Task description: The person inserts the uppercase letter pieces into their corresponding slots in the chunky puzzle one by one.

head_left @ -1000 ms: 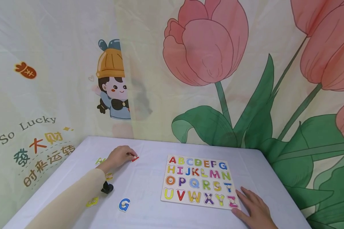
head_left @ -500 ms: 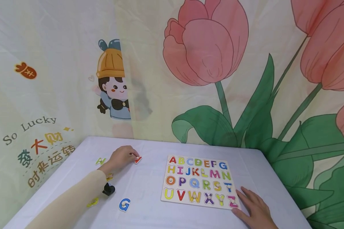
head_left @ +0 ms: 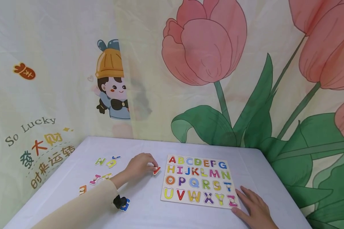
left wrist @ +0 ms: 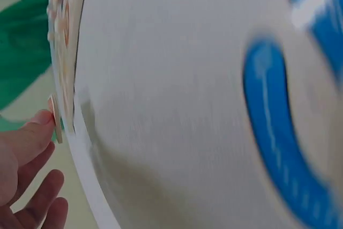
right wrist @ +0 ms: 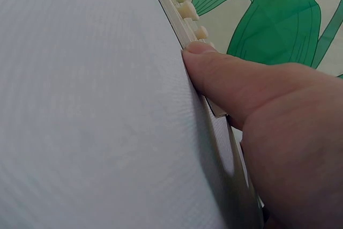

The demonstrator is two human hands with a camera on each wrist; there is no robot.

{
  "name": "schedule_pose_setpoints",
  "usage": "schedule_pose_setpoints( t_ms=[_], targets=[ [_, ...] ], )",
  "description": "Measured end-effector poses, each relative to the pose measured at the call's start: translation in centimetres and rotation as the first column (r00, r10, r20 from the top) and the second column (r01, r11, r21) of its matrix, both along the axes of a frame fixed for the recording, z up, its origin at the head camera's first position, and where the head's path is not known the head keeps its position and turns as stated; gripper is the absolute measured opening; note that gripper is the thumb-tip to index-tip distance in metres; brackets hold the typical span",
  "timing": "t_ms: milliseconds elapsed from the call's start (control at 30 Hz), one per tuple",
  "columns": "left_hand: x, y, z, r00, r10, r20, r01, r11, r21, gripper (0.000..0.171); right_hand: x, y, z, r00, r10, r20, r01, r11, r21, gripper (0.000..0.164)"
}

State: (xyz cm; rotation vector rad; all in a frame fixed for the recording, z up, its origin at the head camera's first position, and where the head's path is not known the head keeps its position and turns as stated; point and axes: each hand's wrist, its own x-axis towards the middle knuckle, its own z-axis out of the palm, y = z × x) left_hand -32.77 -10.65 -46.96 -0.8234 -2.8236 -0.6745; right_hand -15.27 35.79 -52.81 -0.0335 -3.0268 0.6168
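My left hand (head_left: 141,165) pinches a small red letter piece (head_left: 156,171) between thumb and fingertips, just left of the alphabet puzzle board (head_left: 186,187). Which letter it is cannot be made out. In the left wrist view, that piece (left wrist: 56,119) stands edge-on at the fingertips, and the other fingers are loosely bent. My right hand (head_left: 253,206) lies at the board's lower right corner with its fingers spread. Its thumb (right wrist: 214,63) presses on the board's edge in the right wrist view. The board carries rows of coloured letters, several with knobs.
A blue G (head_left: 125,206) lies partly behind the black wrist camera (head_left: 119,201). Further left are a green N (head_left: 100,161), a yellow piece (head_left: 111,163), a blue piece (head_left: 116,157), a pink I (head_left: 95,179) and an orange E (head_left: 82,190). A printed curtain (head_left: 149,127) backs the table.
My left hand has moved right and slightly nearer with the red letter piece, coming close to the board. Pieces formerly behind the arm now show. My right hand stays at the board's corner.
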Motion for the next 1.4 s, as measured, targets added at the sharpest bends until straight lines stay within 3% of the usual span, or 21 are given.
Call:
schedule_pose_setpoints(
  t_ms=[133, 367, 767, 1033, 1400],
  targets=[
    [1.5, 1.6, 0.0, 0.999, -0.037, 0.027, 0.037, 0.999, 0.008, 0.01, 0.1, -0.2, 0.0, 1.0, 0.005, -0.026, -0.005, 1.0, 0.0, 0.091],
    [3.5, 3.7, 0.1, 0.999, -0.045, 0.025, 0.045, 0.999, 0.022, 0.009, 0.2, -0.2, -0.2, 0.997, 0.014, -0.077, -0.012, 1.0, 0.015, 0.089],
    [6.2, 6.8, 0.5, 0.99, -0.112, 0.089, 0.108, 0.993, 0.05, 0.002, 0.1, -0.1, 0.0, 0.999, 0.005, -0.032, -0.005, 1.0, 0.005, 0.091],
    [7.3, 8.1, -0.3, 0.984, -0.148, 0.101, 0.143, 0.988, 0.048, 0.006, 0.1, -0.2, 0.0, 0.999, 0.002, -0.037, -0.002, 1.0, 0.012, 0.091],
    [7.5, 8.8, -1.2, 0.979, -0.193, 0.06, 0.192, 0.981, 0.022, 0.004, 0.0, -0.2, 0.2, 1.0, -0.003, -0.004, 0.003, 1.0, 0.006, 0.092]
  ],
)
